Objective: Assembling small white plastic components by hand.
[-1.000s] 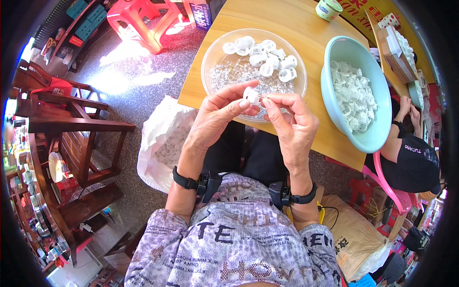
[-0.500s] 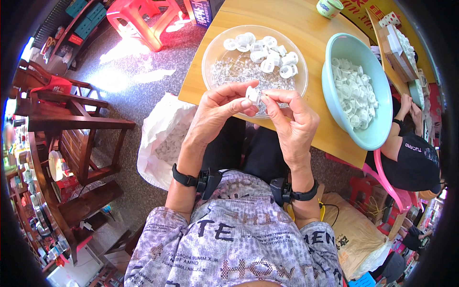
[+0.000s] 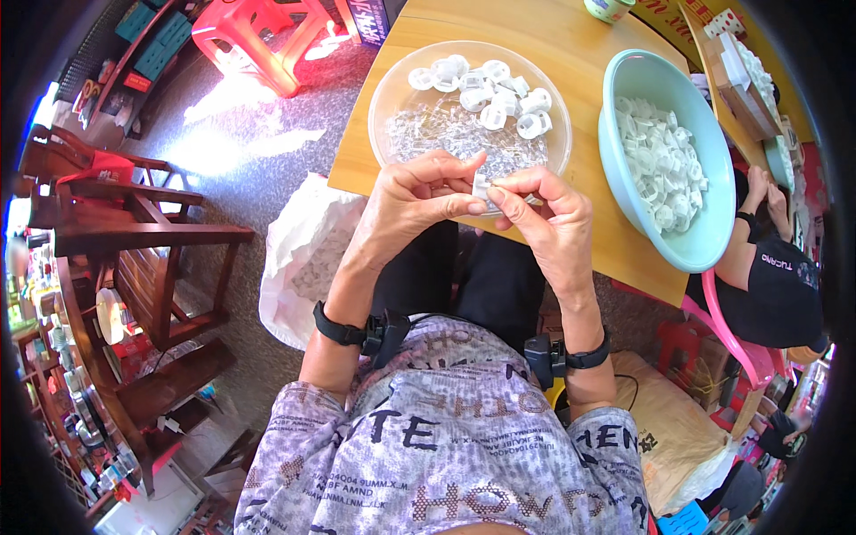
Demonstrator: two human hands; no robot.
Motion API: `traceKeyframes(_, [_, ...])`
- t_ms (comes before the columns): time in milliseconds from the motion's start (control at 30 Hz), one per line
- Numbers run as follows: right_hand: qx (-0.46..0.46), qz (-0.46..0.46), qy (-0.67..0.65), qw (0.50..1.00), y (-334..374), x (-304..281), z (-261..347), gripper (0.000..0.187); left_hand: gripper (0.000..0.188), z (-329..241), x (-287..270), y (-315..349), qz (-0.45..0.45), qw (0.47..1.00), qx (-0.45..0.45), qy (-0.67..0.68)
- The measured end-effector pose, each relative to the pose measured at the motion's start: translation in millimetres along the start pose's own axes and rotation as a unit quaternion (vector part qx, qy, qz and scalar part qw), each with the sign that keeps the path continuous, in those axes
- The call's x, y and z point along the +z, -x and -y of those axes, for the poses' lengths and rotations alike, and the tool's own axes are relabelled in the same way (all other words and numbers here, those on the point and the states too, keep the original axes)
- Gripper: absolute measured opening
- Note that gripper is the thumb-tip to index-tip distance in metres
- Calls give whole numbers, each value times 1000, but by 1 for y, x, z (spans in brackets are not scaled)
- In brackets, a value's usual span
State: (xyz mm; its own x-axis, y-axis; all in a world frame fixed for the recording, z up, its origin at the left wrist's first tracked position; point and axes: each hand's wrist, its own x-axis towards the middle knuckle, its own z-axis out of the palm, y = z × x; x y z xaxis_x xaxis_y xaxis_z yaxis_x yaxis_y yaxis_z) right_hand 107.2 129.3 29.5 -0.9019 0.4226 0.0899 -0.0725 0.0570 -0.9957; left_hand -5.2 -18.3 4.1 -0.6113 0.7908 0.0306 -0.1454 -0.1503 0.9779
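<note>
Over the near edge of the table, my left hand point(image 3: 406, 196) pinches a small white plastic piece point(image 3: 481, 185) between thumb and fingers. My right hand point(image 3: 555, 218) is closed too, thumb and forefinger pressed together against the right side of that piece. Whatever lies between those right fingertips is too small to make out. Just beyond both hands stands a round clear plastic tray point(image 3: 374, 107). Its far part holds several white ring-shaped plastic pieces point(image 3: 493, 96), and its near part is spread with thin, shiny clear or metallic bits point(image 3: 437, 134).
A light-blue basin point(image 3: 612, 152) full of white plastic pieces stands on the wooden table point(image 3: 615, 259) at right. A white sack point(image 3: 290, 241) of pieces sits on the floor at left, near wooden chairs point(image 3: 152, 234) and a red stool point(image 3: 267, 45). Another person point(image 3: 758, 276) works at far right.
The white piece has turned and is more covered by my fingers. My right fingertips have closed in against it. The view has shifted slightly.
</note>
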Motion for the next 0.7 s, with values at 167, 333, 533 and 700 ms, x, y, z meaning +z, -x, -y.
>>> traceKeyframes(167, [14,-23,-12,1000,-1,-12,0,3,42,-4,9,-15,16,999,11,-41])
traceKeyframes(333, [-96,-180,142,969,-4,-42,23,5,35,-10,15,-59,1,994,-21,-105])
traceKeyframes(533, [-133,-372,299,868,-13,-117,42,13,26,10,18,-85,-106,853,122,-496])
traceKeyframes(700, [-174,-414,289,846,-11,-113,48,19,23,16,22,-91,-120,809,171,-549])
